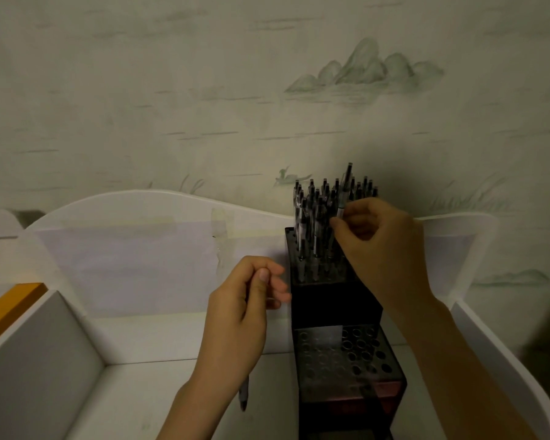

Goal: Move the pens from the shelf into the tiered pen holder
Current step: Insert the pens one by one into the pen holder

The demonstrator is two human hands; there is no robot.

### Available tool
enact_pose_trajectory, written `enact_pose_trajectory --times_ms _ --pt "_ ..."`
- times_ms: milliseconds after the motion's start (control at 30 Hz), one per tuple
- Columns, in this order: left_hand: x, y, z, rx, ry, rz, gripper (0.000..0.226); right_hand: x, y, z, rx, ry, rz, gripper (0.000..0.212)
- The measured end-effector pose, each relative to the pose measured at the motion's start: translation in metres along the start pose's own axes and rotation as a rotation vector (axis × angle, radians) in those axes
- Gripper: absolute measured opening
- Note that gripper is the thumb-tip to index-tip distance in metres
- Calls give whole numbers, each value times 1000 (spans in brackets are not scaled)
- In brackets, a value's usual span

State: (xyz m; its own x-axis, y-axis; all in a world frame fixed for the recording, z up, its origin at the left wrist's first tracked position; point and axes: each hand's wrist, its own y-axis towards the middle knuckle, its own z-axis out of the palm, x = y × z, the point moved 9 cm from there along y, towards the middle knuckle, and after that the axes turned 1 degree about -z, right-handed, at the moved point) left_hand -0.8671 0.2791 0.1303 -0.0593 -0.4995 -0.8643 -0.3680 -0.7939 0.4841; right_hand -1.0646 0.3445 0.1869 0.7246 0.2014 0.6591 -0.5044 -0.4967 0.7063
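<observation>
The right hand [378,236] pinches a clear black-capped pen [343,198] upright, presumably to drop it into the black tiered pen holder [337,300], top tier at twelve o'clock. The left hand [242,312] grips a second pen [243,395], likely as the next one.

Dim, murky light throughout; a dark shadow falls on the pale painted wallpaper wall [204,90] at far right. Soft focus, grainy, edges bowed.

Dim lighting. Pale wallpaper [204,90] with faint green mountain [362,66] and reed motifs. White scalloped back panel [140,249], taped paper [218,230], white divider [42,338], orange edge [10,308].
</observation>
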Motion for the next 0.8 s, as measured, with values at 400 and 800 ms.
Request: enact_pose_trajectory --times_ms 400,800 --pt "3 1 -1 -6 -5 -4 27 -11 -13 12 117 -151 -11 12" --pt "2 1 2 -1 -18 -7 27 -11 -18 5 65 -303 -35 14"
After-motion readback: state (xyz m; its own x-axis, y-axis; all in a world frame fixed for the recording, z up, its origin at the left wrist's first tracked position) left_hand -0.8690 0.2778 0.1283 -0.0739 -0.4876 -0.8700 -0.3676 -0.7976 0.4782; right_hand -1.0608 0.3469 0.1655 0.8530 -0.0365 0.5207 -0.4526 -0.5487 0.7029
